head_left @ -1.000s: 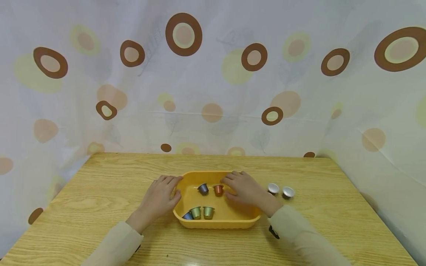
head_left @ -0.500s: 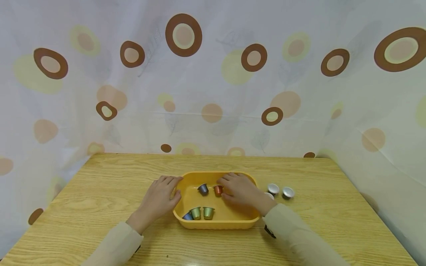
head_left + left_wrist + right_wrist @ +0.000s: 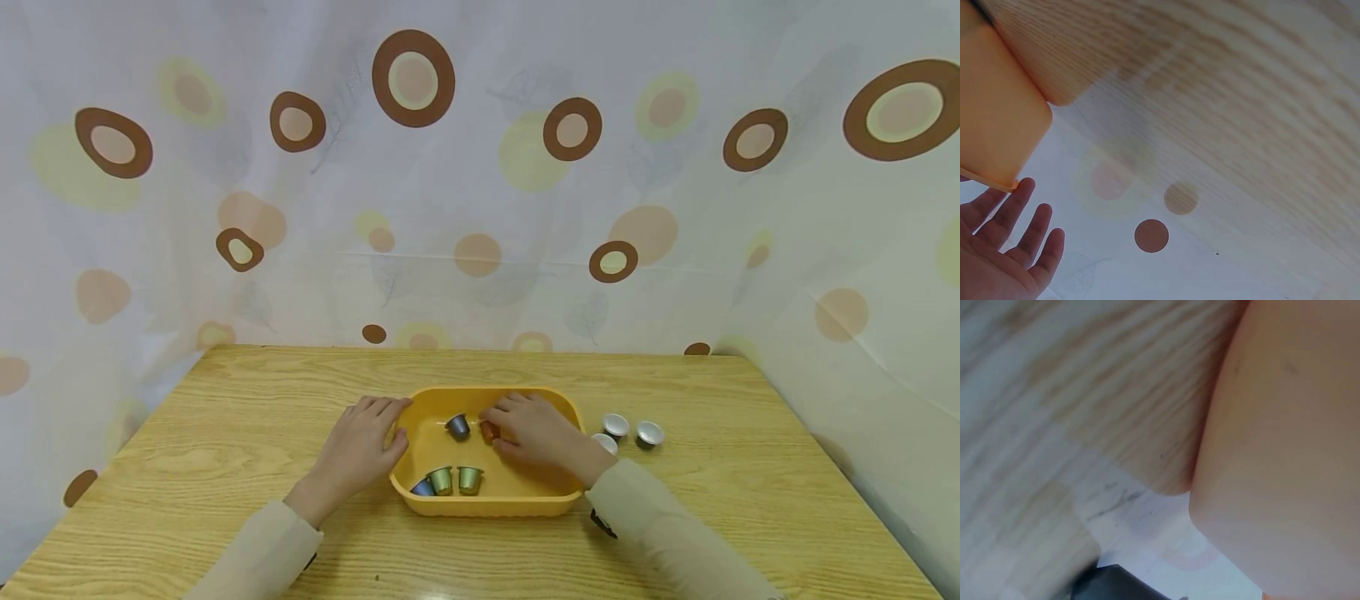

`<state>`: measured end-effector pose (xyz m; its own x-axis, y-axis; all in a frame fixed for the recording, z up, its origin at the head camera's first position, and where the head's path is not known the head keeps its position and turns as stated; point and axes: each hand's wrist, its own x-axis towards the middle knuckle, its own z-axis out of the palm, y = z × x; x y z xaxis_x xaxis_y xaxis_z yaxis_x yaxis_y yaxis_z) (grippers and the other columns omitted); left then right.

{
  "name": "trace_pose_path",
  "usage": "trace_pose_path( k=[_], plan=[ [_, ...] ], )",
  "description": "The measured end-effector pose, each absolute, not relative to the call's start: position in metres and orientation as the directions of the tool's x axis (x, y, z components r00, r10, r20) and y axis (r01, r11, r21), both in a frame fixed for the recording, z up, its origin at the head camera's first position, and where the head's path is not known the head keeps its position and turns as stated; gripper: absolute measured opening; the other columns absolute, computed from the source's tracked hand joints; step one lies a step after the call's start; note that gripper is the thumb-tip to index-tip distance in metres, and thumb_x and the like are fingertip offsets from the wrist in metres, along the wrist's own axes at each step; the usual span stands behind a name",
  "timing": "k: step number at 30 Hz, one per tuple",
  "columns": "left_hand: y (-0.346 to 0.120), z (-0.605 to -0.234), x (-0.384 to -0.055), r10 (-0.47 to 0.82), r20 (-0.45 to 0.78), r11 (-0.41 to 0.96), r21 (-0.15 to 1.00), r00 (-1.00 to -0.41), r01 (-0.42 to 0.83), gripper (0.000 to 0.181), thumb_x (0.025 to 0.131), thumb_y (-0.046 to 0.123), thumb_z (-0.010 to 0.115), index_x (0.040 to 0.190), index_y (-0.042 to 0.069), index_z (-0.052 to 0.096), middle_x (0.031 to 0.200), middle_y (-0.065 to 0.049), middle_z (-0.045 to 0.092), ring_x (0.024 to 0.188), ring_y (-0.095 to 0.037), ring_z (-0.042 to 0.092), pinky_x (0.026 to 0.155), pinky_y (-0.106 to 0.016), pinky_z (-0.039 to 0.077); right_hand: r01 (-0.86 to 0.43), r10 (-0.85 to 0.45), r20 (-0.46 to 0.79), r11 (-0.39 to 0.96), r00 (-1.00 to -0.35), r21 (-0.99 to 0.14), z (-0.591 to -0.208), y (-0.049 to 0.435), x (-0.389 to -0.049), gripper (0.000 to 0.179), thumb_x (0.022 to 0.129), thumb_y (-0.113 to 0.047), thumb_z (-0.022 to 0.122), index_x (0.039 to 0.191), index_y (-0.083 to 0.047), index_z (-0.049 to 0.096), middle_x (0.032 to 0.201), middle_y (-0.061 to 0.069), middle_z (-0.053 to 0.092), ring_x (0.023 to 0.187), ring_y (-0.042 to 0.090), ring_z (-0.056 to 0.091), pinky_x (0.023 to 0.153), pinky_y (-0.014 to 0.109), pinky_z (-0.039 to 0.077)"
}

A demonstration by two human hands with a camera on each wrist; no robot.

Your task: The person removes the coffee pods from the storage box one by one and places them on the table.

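From my remote place, I see the red capsule inside the yellow tray, near the middle of its length and a little toward its far wall. The person's right hand reaches over the right part of the tray, with fingers and thumb bent around this capsule and partly covering it; whether they pinch it, I cannot tell (the right wrist camera gives me only a blurred close view). Also inside the tray, in its far half and left of its centre, lies a tilted dark capsule. Along the tray's near wall I find one green capsule, another green capsule, and, in its near left corner, a blue capsule. The left hand is at the tray's left end, its fingers loose and rather straight, one fingertip touching the rim. Outside the tray, to its right, three white-topped capsules rest on the wooden table. Behind the tray, a patterned cloth hangs.
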<state>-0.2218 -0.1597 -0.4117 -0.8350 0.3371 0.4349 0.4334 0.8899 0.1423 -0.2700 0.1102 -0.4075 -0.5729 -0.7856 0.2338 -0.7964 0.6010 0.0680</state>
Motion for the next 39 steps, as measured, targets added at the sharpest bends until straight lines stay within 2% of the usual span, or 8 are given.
trace_pose_path(
  k=[9,18,23,32,39],
  plan=[
    [-0.1600,-0.4112,-0.2215,0.337,0.430,0.889,0.146,-0.837,0.433,0.037,0.085,0.022,0.057,0.121,0.014,0.058,0.113,-0.001,0.063,0.104,-0.021,0.054,0.088,-0.040,0.046,-0.817,-0.803,0.235,0.574,-0.548,0.057,-0.4094,0.1078,-0.2707,0.024,0.086,-0.026,0.061,0.108,-0.018,0.061,0.097,-0.004,0.061,0.091,0.016,0.056,0.075,0.035,0.047],
    [-0.1597,-0.4120,-0.2217,0.336,0.442,0.891,0.137,-0.832,0.432,0.037,0.084,0.022,0.058,0.120,0.013,0.059,0.111,-0.001,0.064,0.104,-0.021,0.055,0.087,-0.040,0.046,-0.816,-0.808,0.187,0.576,-0.559,0.050,-0.4109,0.1077,-0.2709,0.021,0.085,-0.027,0.063,0.105,-0.019,0.063,0.094,-0.005,0.061,0.084,0.013,0.051,0.070,0.029,0.044],
    [-0.1594,-0.4109,-0.2214,0.332,0.437,0.893,0.140,-0.836,0.428,0.038,0.084,0.022,0.058,0.121,0.013,0.058,0.112,-0.001,0.063,0.104,-0.022,0.055,0.087,-0.040,0.046,-0.818,-0.810,0.184,0.573,-0.557,0.047,-0.4113,0.1089,-0.2702,0.023,0.085,-0.028,0.062,0.106,-0.020,0.063,0.095,-0.005,0.061,0.085,0.013,0.051,0.073,0.031,0.044],
    [-0.1595,-0.4102,-0.2214,0.331,0.430,0.892,0.149,-0.840,0.428,0.038,0.085,0.022,0.057,0.121,0.014,0.058,0.112,-0.001,0.063,0.104,-0.021,0.054,0.088,-0.040,0.046,-0.790,-0.778,0.199,0.613,-0.596,0.030,-0.4089,0.1084,-0.2687,0.025,0.088,-0.032,0.057,0.108,-0.017,0.062,0.099,-0.003,0.063,0.089,0.015,0.053,0.075,0.032,0.045],
    [-0.1596,-0.4110,-0.2216,0.332,0.424,0.894,0.145,-0.843,0.425,0.038,0.085,0.023,0.056,0.122,0.014,0.058,0.113,-0.001,0.063,0.105,-0.021,0.054,0.088,-0.040,0.046,-0.769,-0.761,0.201,0.638,-0.617,0.053,-0.4110,0.1093,-0.2701,0.021,0.088,-0.030,0.057,0.101,-0.015,0.062,0.093,-0.001,0.062,0.084,0.017,0.055,0.072,0.034,0.047]
  ],
)
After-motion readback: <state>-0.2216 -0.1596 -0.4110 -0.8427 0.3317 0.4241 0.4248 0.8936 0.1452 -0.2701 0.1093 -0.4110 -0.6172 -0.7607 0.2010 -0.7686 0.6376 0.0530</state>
